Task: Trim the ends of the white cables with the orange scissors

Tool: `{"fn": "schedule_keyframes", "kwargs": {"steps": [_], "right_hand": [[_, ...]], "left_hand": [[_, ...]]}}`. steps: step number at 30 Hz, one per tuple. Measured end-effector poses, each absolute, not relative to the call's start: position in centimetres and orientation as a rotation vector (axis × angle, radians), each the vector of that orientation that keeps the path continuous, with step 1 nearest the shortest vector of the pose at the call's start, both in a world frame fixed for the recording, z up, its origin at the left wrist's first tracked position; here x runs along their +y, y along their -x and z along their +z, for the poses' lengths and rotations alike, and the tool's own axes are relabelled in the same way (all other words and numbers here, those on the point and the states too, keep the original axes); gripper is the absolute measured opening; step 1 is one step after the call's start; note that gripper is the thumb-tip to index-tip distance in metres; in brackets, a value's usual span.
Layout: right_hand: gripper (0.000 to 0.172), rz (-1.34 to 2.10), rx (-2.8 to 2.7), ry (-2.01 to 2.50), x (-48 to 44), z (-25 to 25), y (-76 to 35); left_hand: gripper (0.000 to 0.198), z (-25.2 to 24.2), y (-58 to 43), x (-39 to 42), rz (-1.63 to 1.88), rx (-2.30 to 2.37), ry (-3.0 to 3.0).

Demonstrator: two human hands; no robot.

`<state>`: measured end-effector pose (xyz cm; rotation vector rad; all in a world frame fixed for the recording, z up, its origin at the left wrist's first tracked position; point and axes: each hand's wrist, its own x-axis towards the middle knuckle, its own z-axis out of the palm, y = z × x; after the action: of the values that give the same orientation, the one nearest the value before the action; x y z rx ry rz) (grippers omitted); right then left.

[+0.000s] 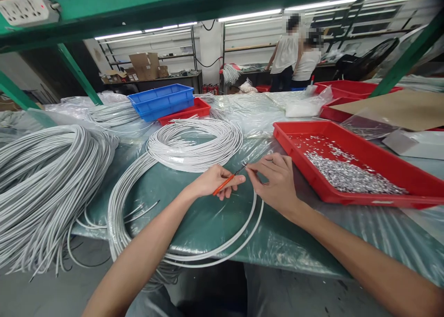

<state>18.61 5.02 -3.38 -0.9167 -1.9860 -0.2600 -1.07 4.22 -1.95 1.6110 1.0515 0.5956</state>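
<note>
My left hand (219,182) is closed around small pliers with orange handles (223,185), their dark jaws pointing up and right. The thumb lies along the handle. My right hand (274,182) pinches at the jaw tips with thumb and forefinger. White cable (252,210) curves up from the table edge into that hand, and its end is too small to make out. Behind both hands lies a coil of white cable (194,160). Another bundle of white cable (118,206) loops around to the left of my left forearm.
Right of my hands stands a red tray (312,187) with many small shiny metal pieces (347,173). A large cable heap (45,178) hangs over the left edge. Blue bins (161,102) sit farther back. A green frame (138,12) crosses overhead. Two people stand in the background.
</note>
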Motion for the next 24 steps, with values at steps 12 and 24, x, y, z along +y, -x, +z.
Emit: {"fn": "schedule_keyframes", "kwargs": {"steps": [12,24], "right_hand": [[0.014,0.38,-1.901,0.919,4.2,-3.2,-18.2],[0.014,0.226,-1.97,0.923,3.9,-3.2,-17.9]], "left_hand": [[0.041,-2.2,0.3,4.8,1.064,0.966,-1.416],[0.033,-1.9,-0.1,4.5,1.075,0.964,-1.361]]}}
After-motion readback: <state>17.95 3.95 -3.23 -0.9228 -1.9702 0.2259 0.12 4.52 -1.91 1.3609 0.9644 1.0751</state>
